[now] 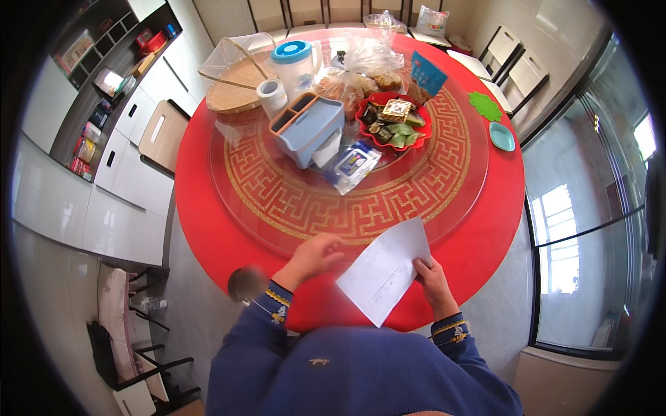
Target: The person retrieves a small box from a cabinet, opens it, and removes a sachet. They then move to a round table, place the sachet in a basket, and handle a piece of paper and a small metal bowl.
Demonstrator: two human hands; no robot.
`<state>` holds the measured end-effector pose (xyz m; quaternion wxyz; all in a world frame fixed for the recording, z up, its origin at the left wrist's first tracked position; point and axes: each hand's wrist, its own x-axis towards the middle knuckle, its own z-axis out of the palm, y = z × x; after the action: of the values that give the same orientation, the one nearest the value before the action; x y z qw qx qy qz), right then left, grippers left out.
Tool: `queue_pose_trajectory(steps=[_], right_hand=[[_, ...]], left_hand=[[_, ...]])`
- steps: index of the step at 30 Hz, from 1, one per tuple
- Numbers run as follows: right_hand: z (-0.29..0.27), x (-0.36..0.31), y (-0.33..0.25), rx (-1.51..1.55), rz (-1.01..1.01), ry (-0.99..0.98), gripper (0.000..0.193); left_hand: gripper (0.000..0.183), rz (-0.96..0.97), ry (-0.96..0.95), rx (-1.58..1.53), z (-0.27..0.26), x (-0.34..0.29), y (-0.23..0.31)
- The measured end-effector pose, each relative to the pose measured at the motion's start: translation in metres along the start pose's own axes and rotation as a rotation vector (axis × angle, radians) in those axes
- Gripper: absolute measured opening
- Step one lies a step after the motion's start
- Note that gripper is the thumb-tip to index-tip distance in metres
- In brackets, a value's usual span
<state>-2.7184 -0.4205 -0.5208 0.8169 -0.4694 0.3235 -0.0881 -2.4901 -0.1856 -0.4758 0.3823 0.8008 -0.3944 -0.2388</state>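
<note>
A white sheet of paper [388, 270] with faint print on it is in my right hand [436, 284], thumb on top near its right edge. The sheet tilts above the near side of the round red table [208, 229]. To the left of the paper, my left hand [313, 259] is empty, its fingers stretched toward the sheet without touching it. A round greyish object [247, 285], blurred and partly hidden by my left sleeve, sits at the table's near left edge.
On the glass turntable [277, 220] stand a blue-grey tissue box [309, 128], a lidded jug [294, 66], a paper roll [272, 96], a wipes pack [352, 165], a red snack tray [393, 121] and plastic bags [371, 59]. A teal dish [502, 137] lies at the right rim; chairs [524, 76] surround the table.
</note>
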Motion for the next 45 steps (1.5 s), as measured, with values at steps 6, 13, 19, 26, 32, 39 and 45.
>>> queue_pose_trajectory(steps=[6, 13, 19, 26, 32, 39, 45], right_hand=[[0.03, 0.049, 0.028, -0.388, -0.198, -0.126, 0.017], [0.087, 0.088, 0.031, -0.987, -0.598, 0.068, 0.019], [0.07, 0.107, 0.042, -1.263, -0.779, 0.317, 0.021], [0.031, 0.12, 0.026, -1.351, -0.787, 0.374, 0.012], [0.014, 0.125, 0.019, -1.381, -0.81, 0.417, 0.011], [0.011, 0.129, 0.018, -1.392, -0.831, 0.415, 0.012], [0.011, 0.128, 0.02, -1.396, -0.837, 0.419, 0.016]], left_hand=[[0.023, -0.013, 0.356, 0.004, -0.084, 0.012, -0.007], [0.023, -0.091, 0.843, 0.026, -0.19, 0.033, -0.058], [0.04, -0.467, 1.08, -0.515, -0.251, 0.018, -0.133], [0.062, -0.742, 1.279, -0.853, -0.228, 0.006, -0.211], [0.057, -0.393, 1.41, -0.725, -0.221, 0.07, -0.161], [0.094, -0.574, 1.59, -0.499, -0.248, 0.154, -0.129], [0.062, -0.749, 1.493, -0.19, -0.259, 0.17, -0.129]])
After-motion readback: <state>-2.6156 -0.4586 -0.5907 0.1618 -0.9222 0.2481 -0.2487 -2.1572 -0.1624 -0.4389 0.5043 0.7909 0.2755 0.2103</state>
